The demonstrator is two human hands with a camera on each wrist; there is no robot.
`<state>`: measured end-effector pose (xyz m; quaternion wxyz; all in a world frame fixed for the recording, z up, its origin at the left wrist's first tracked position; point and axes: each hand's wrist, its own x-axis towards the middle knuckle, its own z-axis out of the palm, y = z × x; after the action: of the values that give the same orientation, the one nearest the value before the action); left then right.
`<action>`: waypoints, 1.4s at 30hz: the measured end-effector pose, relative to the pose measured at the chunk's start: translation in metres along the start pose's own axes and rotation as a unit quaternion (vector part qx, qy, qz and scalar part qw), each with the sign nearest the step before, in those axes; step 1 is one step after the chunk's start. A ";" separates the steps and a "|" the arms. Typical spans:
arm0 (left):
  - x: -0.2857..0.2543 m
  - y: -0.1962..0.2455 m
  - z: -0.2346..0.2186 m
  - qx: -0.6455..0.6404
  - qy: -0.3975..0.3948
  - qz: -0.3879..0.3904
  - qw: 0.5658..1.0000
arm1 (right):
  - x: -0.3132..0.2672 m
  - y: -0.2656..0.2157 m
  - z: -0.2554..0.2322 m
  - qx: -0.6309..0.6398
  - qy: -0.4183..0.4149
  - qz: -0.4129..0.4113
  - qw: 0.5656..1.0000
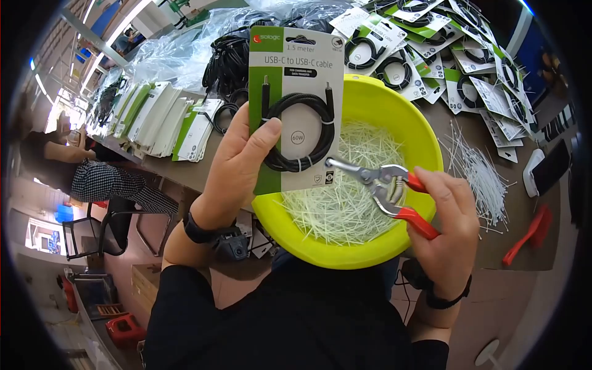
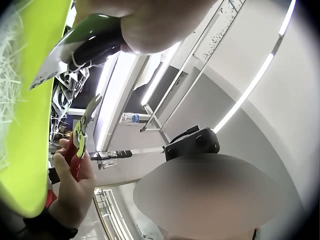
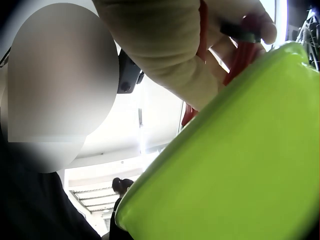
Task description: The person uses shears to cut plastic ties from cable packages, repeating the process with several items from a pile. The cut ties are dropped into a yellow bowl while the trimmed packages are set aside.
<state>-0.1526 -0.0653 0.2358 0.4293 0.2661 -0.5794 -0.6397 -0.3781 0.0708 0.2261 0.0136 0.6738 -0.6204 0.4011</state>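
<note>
My left hand [image 1: 237,157] holds a green and white cable card [image 1: 311,139] upright, thumb across its front. A black USB-C cable [image 1: 300,161] is coiled on the card, with pale ties around the coil. My right hand [image 1: 449,225] grips red-handled pruning shears [image 1: 385,185] by the handles. Their tip is right at the card's lower right edge in the head view. Below both hands is a yellow-green basin [image 1: 425,139] holding many white plastic tie offcuts [image 1: 345,209]. In the left wrist view the shears [image 2: 82,135] point up toward the card [image 2: 55,62].
Carded cables [image 1: 425,52] are piled at the back right of the table. More cards [image 1: 154,117] stand in a row at left, near loose black cables [image 1: 228,65]. White ties [image 1: 484,185] and a red brush [image 1: 530,237] lie at right. Another person [image 1: 80,160] is at far left.
</note>
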 end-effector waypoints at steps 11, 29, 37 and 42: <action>-0.009 -0.004 0.004 0.146 -0.006 0.129 0.981 | 0.001 -0.005 0.010 0.001 -0.063 0.013 0.998; -0.059 -0.011 -0.021 0.498 0.285 0.374 0.729 | 0.010 -0.049 0.045 0.350 0.079 0.188 0.914; -0.208 -0.033 -0.182 0.016 0.533 0.171 0.829 | 0.013 0.021 0.003 0.239 0.049 0.131 0.961; -0.281 -0.124 -0.219 0.010 0.528 -0.110 0.842 | 0.019 0.072 0.006 0.250 0.121 0.123 0.953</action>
<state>0.1390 0.0583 0.0306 0.5943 0.6303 -0.2384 -0.4390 -0.4378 0.0356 0.1977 -0.1297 0.5204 -0.5717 0.6209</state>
